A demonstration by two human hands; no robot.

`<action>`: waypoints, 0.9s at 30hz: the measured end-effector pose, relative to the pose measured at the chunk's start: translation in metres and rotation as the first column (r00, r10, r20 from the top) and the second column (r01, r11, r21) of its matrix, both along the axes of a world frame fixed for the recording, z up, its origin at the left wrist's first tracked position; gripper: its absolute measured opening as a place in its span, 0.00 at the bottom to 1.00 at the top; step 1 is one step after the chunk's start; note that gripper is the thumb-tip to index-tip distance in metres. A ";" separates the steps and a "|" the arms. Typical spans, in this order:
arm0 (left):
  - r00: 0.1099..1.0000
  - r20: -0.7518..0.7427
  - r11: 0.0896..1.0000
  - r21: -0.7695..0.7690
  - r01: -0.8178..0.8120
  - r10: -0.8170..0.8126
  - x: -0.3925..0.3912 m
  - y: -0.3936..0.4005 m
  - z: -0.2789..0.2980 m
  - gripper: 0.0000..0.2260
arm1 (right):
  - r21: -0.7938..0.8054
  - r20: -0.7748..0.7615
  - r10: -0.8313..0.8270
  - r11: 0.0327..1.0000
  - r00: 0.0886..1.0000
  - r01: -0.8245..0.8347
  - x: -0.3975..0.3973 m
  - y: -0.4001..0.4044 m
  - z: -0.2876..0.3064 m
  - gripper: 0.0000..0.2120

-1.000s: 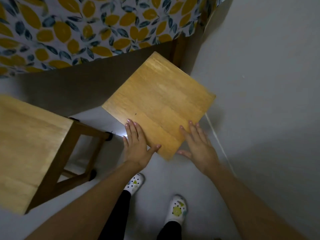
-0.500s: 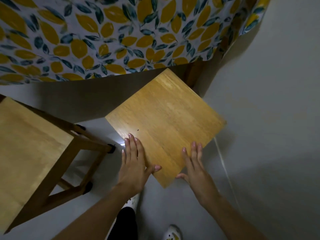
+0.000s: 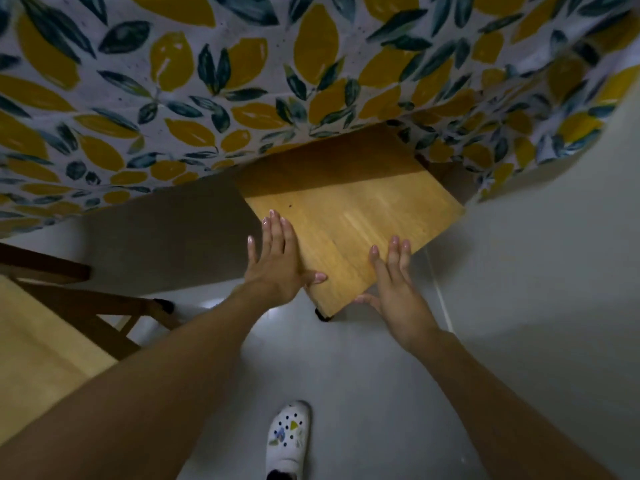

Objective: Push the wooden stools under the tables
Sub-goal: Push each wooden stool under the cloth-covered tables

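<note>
the stool seat [image 3: 349,216] is smooth, pale wood with a soft sheen and visible grain. the tablecloth [image 3: 207,91] is matt printed cloth. the floor [image 3: 519,289] is smooth, faintly glossy grey.

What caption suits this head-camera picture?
Both hands push a wooden stool under the leaf-patterned tablecloth.

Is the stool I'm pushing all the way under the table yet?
No: the stool has only its far end under the tablecloth; the near half sticks out under the left hand and right hand.
</note>
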State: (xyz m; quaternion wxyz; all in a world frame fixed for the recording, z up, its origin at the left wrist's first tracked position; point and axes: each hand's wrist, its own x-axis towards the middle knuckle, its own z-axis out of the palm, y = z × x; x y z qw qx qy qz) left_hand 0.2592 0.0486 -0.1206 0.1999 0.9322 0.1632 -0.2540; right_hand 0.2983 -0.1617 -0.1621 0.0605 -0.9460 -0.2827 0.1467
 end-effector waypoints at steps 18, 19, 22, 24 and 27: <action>0.988 0.119 0.994 -0.039 0.102 -0.097 0.065 0.052 -0.004 0.40 | -0.030 -0.133 -0.070 0.997 0.989 0.067 0.081 0.027 0.027 0.43; 0.977 0.169 0.991 -0.011 0.133 -0.129 0.054 0.056 -0.003 0.37 | -0.050 -0.153 -0.073 0.997 0.986 0.066 0.081 0.026 0.031 0.43; 0.947 0.219 0.972 0.086 0.221 -0.234 0.006 0.063 -0.004 0.30 | -0.094 -0.201 -0.092 0.993 0.975 0.075 0.071 0.025 0.043 0.44; 0.951 0.210 0.968 0.149 0.200 -0.228 -0.032 0.069 -0.008 0.29 | -0.070 -0.156 -0.117 0.992 0.981 0.107 0.055 0.029 0.046 0.44; 0.975 0.214 0.986 0.164 0.027 -0.062 -0.086 0.081 -0.009 0.30 | 0.067 -0.098 -0.112 0.991 0.989 0.119 0.012 0.048 0.049 0.43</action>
